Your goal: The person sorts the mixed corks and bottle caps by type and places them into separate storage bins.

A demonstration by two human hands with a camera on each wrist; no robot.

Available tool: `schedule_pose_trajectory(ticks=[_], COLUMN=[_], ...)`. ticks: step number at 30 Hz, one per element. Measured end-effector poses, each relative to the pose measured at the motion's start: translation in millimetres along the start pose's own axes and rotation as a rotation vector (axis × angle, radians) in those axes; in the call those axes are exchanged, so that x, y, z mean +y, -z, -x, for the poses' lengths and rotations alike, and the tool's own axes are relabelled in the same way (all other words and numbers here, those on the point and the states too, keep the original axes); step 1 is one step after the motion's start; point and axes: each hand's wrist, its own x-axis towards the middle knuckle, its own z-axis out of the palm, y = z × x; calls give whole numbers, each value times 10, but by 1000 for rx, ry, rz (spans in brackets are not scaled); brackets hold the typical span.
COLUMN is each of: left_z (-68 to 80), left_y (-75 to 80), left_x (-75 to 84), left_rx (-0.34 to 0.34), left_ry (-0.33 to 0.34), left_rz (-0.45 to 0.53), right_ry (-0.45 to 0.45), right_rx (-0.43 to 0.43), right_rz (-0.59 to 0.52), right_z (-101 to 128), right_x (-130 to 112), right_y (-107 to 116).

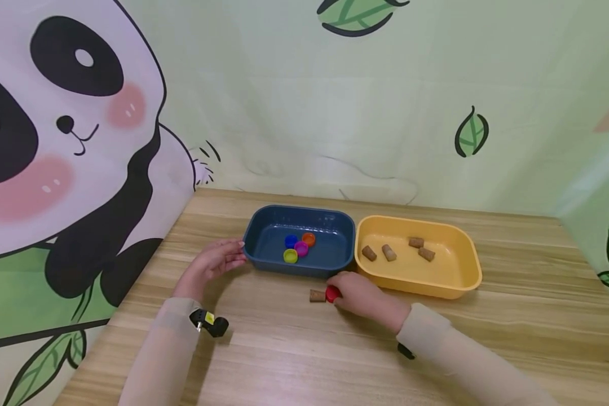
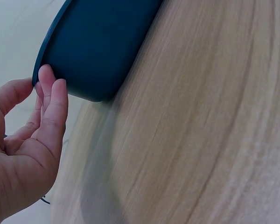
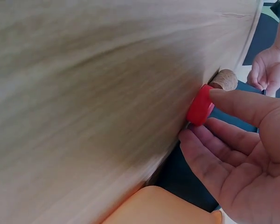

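Red cap (image 1: pixel 332 293) on table (image 1: pixel 284 349), pinched by right hand (image 1: pixel 357 296), cork (image 1: pixel 317 295) touching it. Left hand (image 1: pixel 214 262) relaxed, fingertips against blue tray (image 1: pixel 264 225) corner. Risk judged: cork knocked rolling during lift; cap slipped from shallow pinch.

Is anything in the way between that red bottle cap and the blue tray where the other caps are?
Nothing visible. The right hand touches the red bottle cap just in front of the blue tray; the cork lies beside the cap, not between.
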Motion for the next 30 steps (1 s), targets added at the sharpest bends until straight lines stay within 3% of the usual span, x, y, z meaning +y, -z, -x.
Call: schedule_pose_trajectory(ticks=[22, 30], left_z=[-18, -11], left_y=[20, -1], left_x=[-30, -24], left_rx=[-5, 17], left_ry=[2, -3], left_rz=[2, 20], right_ry=[-24, 20], right_rx=[25, 38], right_rz=[-28, -30], right_z=[-2, 77], right_x=[23, 58], right_y=[-22, 67])
